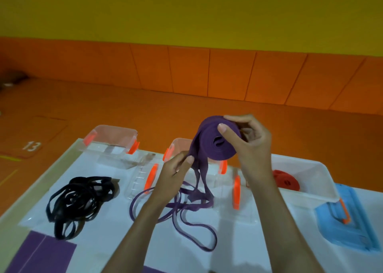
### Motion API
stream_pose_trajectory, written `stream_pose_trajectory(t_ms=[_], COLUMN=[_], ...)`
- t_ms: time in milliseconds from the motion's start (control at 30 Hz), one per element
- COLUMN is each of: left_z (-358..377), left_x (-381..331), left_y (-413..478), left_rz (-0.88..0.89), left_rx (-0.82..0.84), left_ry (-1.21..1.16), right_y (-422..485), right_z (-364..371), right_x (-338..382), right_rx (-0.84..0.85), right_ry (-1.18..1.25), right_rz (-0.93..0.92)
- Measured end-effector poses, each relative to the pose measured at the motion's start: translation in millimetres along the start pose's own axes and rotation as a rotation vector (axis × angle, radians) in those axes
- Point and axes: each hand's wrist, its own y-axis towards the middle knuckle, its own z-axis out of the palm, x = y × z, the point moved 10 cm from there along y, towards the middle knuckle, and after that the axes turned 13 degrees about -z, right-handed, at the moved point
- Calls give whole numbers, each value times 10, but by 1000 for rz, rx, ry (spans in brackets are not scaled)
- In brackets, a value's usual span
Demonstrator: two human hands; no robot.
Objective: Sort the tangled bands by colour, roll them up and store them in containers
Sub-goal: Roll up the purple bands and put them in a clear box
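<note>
A partly rolled purple band (215, 142) is held up over the white table (107, 227). My right hand (246, 138) grips the roll, thumb across its face. My left hand (176, 171) pinches the band's hanging tail just below the roll. The loose purple loops (186, 212) trail onto the table beneath. A tangled black band (78, 200) lies at the left. A rolled red band (286, 179) sits in a white container (310, 169) at the right.
Two clear containers with orange latches (112, 142) (178, 148) stand at the table's far side, with clear lids (143, 177) (236, 192) lying nearby. A blue lid (350, 225) rests at the right edge. Orange floor and wall pads lie beyond.
</note>
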Motion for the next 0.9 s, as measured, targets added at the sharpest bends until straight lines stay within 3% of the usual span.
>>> stream_pose_trajectory(t_ms=[200,400,633,900], left_z=[19,109,303,218], left_x=[1033,1864,2360,2788], left_y=[-182,-444,-428,-416], left_rz=[-432,-718,-661,-798], left_rx=[-10,-72,151,237], left_ry=[-164,-278,-229,-183], right_y=[-36,-166,-223,-228], right_z=[-43,17,135,168], right_x=[-35,-132,-255,-464], right_rx=[14,12,-17,-131], right_ry=[0,9,3,-3], right_rz=[17,69,129,235])
